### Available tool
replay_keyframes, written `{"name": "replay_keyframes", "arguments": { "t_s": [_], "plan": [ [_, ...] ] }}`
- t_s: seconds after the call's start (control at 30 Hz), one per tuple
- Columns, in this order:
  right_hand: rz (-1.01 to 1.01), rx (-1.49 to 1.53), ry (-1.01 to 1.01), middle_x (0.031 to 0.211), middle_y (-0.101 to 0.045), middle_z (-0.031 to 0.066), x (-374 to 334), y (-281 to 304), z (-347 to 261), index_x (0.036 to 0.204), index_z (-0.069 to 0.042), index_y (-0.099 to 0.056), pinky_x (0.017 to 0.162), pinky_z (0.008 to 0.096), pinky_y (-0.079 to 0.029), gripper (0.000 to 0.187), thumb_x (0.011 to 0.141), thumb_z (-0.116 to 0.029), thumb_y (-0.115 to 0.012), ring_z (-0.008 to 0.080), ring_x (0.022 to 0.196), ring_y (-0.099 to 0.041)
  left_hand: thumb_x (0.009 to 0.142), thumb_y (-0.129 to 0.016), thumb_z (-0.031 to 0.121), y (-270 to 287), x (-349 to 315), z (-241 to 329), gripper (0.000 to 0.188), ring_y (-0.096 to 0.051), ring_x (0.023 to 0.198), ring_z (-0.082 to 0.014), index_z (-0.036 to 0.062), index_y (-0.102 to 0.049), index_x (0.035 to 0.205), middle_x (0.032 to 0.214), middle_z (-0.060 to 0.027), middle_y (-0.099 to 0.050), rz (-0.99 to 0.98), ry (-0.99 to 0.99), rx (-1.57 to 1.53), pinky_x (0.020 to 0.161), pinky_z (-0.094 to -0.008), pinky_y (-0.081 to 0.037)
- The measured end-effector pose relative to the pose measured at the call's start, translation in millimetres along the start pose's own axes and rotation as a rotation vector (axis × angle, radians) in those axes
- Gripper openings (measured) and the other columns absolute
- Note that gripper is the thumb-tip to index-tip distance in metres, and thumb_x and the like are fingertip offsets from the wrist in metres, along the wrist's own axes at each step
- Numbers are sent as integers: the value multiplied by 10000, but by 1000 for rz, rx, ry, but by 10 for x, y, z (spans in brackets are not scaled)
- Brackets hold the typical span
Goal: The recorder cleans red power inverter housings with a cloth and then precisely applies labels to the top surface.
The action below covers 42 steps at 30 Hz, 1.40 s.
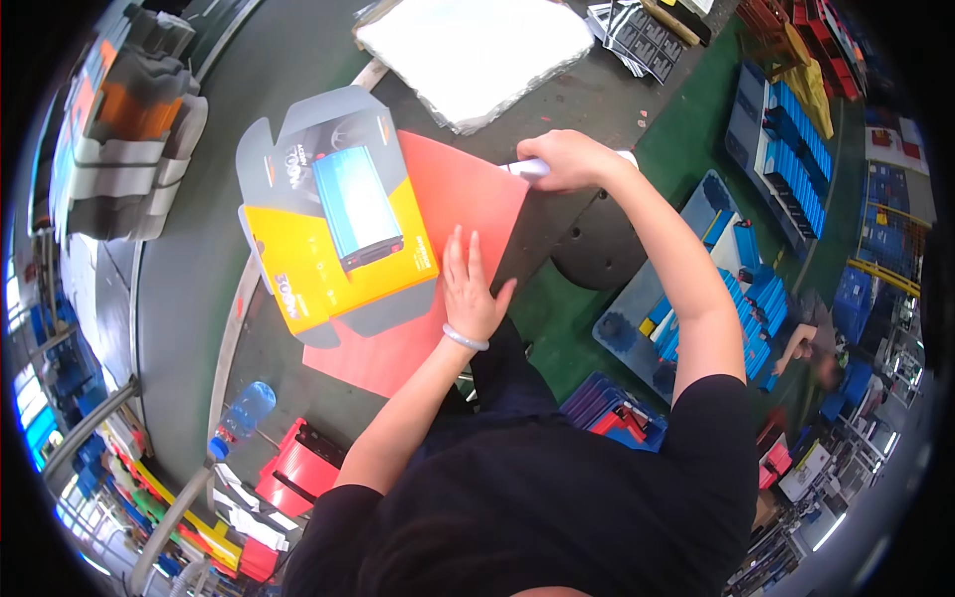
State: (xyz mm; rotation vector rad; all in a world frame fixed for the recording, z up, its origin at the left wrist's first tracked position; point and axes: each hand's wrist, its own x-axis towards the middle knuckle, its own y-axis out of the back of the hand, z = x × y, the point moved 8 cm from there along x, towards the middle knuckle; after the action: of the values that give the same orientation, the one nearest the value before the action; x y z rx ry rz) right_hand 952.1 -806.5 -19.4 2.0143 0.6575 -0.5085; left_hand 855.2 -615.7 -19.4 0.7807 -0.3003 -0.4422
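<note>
My left hand [471, 294], with a pale bangle on its wrist, lies on a salmon-red sheet [463, 184]. Its fingers are stretched and the thumb stands apart. Beside them, overlapping the sheet, is a flattened yellow and grey printed carton [333, 284] with flaps spread and a picture of a blue device on it. My right hand [572, 159] is closed around a slim white-handled tool [527, 169] at the sheet's upper right corner. The tool's exact kind is not plain; its tip reaches the sheet's edge.
A stack of white sheets [477, 50] lies beyond the carton. Left are stacked grey and orange cartons [139, 129], with a water bottle [247, 410] and red case [298, 468] nearer. A round black stool [602, 244] and bins of blue devices [647, 338] stand right. Another person [821, 348] is farther right.
</note>
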Motion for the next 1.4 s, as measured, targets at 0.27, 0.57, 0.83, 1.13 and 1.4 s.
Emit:
{"name": "replay_keyframes", "arguments": {
  "t_s": [0.27,0.57,0.83,1.13,1.4],
  "plan": [
    [230,355,31,999,-624,116,-972,241,573,1107,-22,-559,829,315,-464,461,673,-130,-674,231,927,-597,860,-432,-54,1,152,-323,477,-412,1253,-313,-40,-386,1335,1338,-178,-437,278,225,-490,1068,-375,-289],
    [449,751,-149,1009,-607,62,-1666,-84,934,1131,-17,-550,853,276,-443,460,717,-137,-708,146,953,-564,764,-702,146,-32,117,-159,760,-350,1300,-353,-45,-300,1380,1398,-215,-359,83,67,-424,1078,-416,-272],
    [366,693,80,927,-656,132,-1525,-883,-136,1076,-33,-585,773,338,-494,425,694,-141,-737,217,867,-646,857,-660,152,-179,-234,408,605,-470,1187,-208,-10,-366,1360,1306,-111,-465,-292,616,-1408,987,-349,-396],
    [683,2003,37,1026,-658,68,-1868,-2675,228,1102,-3,-591,835,316,-496,314,818,-114,-663,161,916,-631,898,-599,129,-240,-1012,-33,241,-629,850,-132,-38,-600,1072,958,-72,-657,-655,793,-986,769,-263,-496],
    [873,1374,-480,889,-680,68,-1721,-3987,734,1034,17,-645,714,266,-474,227,859,-123,-611,110,798,-601,634,-808,207,281,-1357,-238,824,-316,1256,-454,75,-411,1344,1412,-251,-278,-383,-60,164,1005,-493,-324]
  ]
}}
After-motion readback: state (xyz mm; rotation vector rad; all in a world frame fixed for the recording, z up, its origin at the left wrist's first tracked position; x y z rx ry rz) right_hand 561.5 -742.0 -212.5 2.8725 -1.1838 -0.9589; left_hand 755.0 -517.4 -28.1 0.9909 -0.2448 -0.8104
